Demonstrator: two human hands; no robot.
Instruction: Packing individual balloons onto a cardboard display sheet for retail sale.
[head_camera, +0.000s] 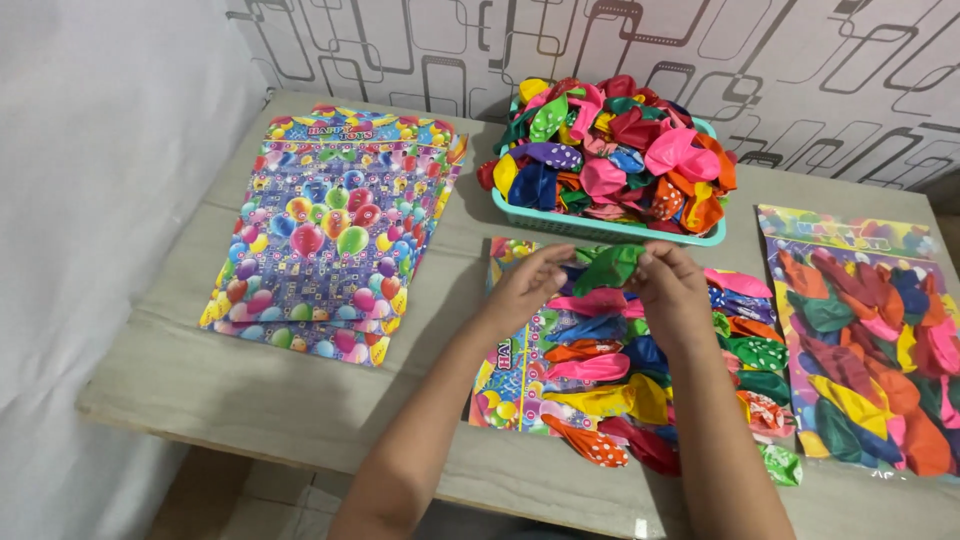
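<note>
My left hand (527, 285) and my right hand (672, 290) both pinch a flat green balloon (607, 266), one at each end, just above a printed plastic bag (510, 365). Rows of uninflated balloons (640, 385) in pink, blue, orange, yellow, red and green lie on that bag. A teal basket (610, 228) heaped with many more coloured balloons stands right behind my hands.
A stack of empty printed bags (330, 240) with balloon pictures lies at the left of the grey table (230, 390). A filled bag of balloons (860, 350) lies at the right. A loose green dotted balloon (780, 465) rests near the front edge. A patterned wall is behind.
</note>
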